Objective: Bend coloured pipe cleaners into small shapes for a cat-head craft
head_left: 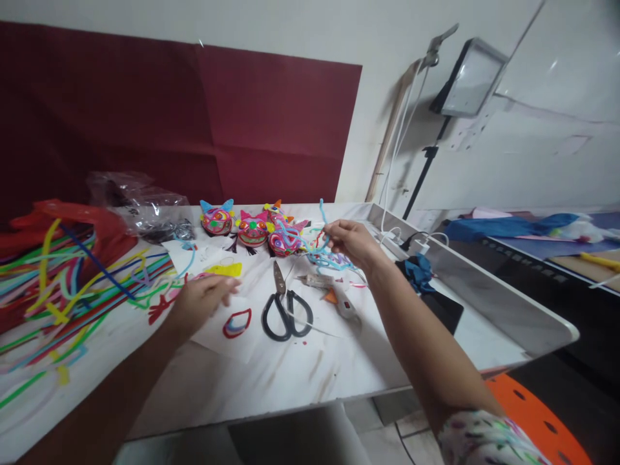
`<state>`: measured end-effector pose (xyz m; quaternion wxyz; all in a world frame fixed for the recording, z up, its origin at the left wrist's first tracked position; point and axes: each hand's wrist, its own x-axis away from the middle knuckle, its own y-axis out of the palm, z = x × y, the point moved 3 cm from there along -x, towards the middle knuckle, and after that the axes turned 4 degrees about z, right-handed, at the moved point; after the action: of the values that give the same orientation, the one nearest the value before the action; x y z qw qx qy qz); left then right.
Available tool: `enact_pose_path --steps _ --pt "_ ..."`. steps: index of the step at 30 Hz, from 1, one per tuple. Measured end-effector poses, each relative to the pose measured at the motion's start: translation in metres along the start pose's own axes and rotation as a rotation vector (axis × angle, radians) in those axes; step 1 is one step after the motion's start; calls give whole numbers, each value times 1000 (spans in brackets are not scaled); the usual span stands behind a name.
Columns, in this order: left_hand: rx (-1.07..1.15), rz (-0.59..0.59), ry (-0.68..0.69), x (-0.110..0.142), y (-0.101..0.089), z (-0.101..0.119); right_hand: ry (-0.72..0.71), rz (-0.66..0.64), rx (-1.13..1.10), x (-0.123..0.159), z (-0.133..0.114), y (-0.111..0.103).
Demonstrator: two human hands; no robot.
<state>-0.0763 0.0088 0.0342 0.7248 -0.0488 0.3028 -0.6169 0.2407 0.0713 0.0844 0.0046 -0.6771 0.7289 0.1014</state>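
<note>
My right hand [352,241] pinches a light blue pipe cleaner [322,210], which stands up above the fingers. Below it lies a tangle of blue pipe cleaner pieces [334,261]. My left hand [203,300] hovers over the white paper with its fingers loosely stretched and nothing seen in them. Close to it on the paper rests a red pipe cleaner loop with blue and white inside [237,323]. Black-handled scissors [278,310] and a glue gun [341,297] lie between my hands. Behind them sit several colourful animal-head ornaments [252,231].
Many coloured pipe cleaners [58,290] spread over the table's left side, beside a red bag [82,223] and a clear plastic bag [145,200]. A power strip [404,242] with cables stands near the right rim. A lamp [472,77] rises behind.
</note>
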Motion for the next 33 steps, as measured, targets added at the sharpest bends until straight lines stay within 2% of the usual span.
enact_pose_path --steps 1,2,3,5,8,11,15,17,22,26,28,29,31,33 --pt "122 -153 -114 4 19 10 11 -21 -15 9 5 9" --pt "227 -250 -197 8 36 20 22 -40 -32 19 12 17" --pt "315 -294 -262 12 51 29 45 -66 -91 28 19 26" --pt "451 -286 -319 16 72 44 97 -105 -199 45 34 42" --pt "599 -157 -343 17 85 48 151 -123 -309 67 53 58" --pt "663 -111 -375 16 85 40 178 -117 -326 77 63 64" --pt "656 -135 -397 15 75 29 90 -48 -375 74 65 57" --pt "653 -149 -417 15 68 26 40 -52 -327 71 64 53" --pt "657 -132 -475 15 51 19 -62 -202 52 78 64 52" --pt "558 -135 -482 16 38 14 -298 -262 409 97 53 57" --pt "351 -12 -346 18 27 16 -338 -272 470 107 47 63" --pt "214 87 -205 20 20 21 -319 -273 464 111 45 66" --pt "-61 268 187 29 9 37 -245 -272 415 117 42 72" --pt "-256 274 574 43 6 56 -154 -286 310 122 41 79"
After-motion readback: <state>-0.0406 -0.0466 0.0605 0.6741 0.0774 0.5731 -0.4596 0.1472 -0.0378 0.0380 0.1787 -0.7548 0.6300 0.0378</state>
